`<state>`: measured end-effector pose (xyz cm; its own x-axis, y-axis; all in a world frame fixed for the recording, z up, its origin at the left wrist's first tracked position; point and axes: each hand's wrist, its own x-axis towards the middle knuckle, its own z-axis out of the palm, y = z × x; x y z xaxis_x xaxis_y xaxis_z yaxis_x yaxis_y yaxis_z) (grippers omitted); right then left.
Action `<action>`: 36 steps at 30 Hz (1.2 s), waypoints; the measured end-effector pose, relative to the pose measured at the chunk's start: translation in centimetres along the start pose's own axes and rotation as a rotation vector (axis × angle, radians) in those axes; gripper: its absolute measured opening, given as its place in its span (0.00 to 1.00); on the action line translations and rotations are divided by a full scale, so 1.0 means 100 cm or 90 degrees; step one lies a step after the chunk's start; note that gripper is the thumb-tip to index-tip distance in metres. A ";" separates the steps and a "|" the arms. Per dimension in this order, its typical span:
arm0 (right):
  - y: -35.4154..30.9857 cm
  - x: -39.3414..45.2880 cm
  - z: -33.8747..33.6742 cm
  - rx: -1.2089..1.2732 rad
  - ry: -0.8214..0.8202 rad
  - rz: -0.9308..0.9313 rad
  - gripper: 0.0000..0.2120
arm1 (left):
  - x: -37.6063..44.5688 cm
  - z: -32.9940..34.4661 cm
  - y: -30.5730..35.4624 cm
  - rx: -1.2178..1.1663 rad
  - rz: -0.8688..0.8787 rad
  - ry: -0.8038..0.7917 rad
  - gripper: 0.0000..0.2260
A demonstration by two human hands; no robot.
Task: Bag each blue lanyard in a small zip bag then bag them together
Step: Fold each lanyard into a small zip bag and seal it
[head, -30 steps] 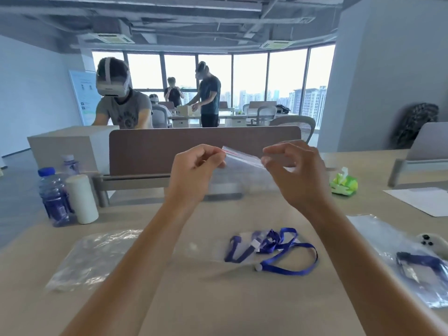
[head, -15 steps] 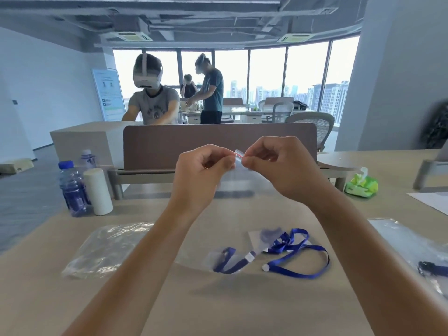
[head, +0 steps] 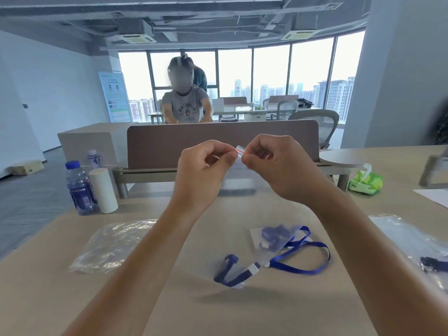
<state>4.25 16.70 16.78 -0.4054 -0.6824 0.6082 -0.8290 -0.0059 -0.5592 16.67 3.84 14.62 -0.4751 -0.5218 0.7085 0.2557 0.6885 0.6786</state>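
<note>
My left hand [head: 202, 172] and my right hand [head: 278, 166] are raised above the table, fingertips almost touching. Both pinch the red-striped top edge of a small clear zip bag [head: 240, 175] that hangs down between them. Below on the table lies a blue lanyard [head: 291, 258], part of it under or inside another small clear bag [head: 269, 238]; which, I cannot tell. A larger clear bag [head: 114, 243] lies flat at the left. At the right edge another clear bag [head: 412, 241] holds a dark lanyard [head: 434, 264].
A blue-capped water bottle [head: 78, 187] and a white cylinder [head: 103, 190] stand at the left back. A brown divider panel [head: 218, 141] crosses the desk behind my hands. A green tissue pack [head: 364, 181] and a white paper [head: 434, 195] sit right. A person stands beyond the divider.
My hands have come together along the bag's top edge, from well apart to nearly touching. The view has shifted to the left.
</note>
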 end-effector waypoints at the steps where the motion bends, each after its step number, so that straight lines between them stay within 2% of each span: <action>1: 0.001 -0.001 -0.001 0.001 0.003 0.001 0.06 | -0.001 0.001 0.000 -0.002 0.001 0.004 0.05; 7: 0.009 -0.009 -0.009 0.001 0.005 -0.014 0.03 | -0.005 0.009 0.001 -0.035 -0.022 0.011 0.03; 13: 0.017 -0.012 -0.011 0.002 0.023 0.002 0.04 | -0.003 0.014 0.000 0.033 0.024 -0.002 0.03; 18: 0.021 -0.014 -0.012 0.004 0.028 0.000 0.05 | -0.006 0.018 -0.002 0.006 0.003 -0.001 0.02; 29: 0.024 -0.015 -0.006 0.026 0.047 0.011 0.04 | -0.007 0.022 -0.009 0.047 0.026 -0.029 0.03; 36: 0.039 -0.019 -0.001 0.010 0.085 0.077 0.04 | -0.016 0.033 -0.020 0.047 0.028 0.003 0.02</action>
<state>1.81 18.07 13.48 -0.5507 -0.5752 0.6049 -0.7650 0.0578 -0.6414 14.09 4.98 11.51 -0.4610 -0.4921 0.7384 0.2136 0.7461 0.6306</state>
